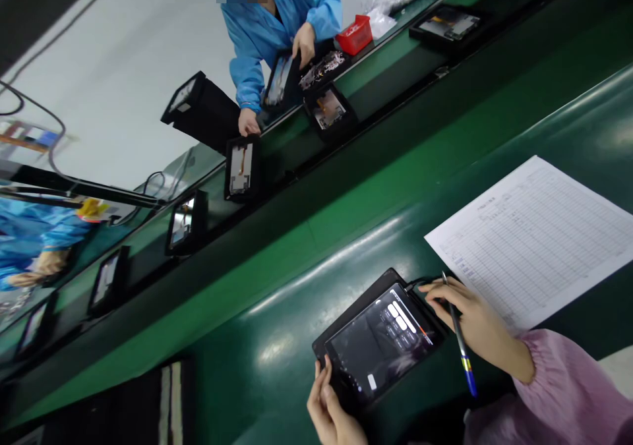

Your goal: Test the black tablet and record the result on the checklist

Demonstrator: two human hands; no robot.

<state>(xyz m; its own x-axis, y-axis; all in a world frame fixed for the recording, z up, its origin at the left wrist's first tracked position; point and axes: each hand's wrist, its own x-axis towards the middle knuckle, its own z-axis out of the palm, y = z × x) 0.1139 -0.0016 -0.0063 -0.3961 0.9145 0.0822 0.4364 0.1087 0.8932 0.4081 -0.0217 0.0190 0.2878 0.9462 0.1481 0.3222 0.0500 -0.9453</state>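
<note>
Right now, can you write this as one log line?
left hand: holds tablet edge | right hand: on tablet corner, pen in fingers | paper form: beside

A glossy dark green desk (277, 339) fills the near part of the view, catching soft white glare from overhead light. Beyond it runs a long green conveyor belt (346, 214) edged with a black rail (376, 112), crossing the scene on a slant (the camera is tilted). Behind the line lies a pale grey floor (128, 89), with thin black cables (30, 112) trailing across it at the left edge.
</note>
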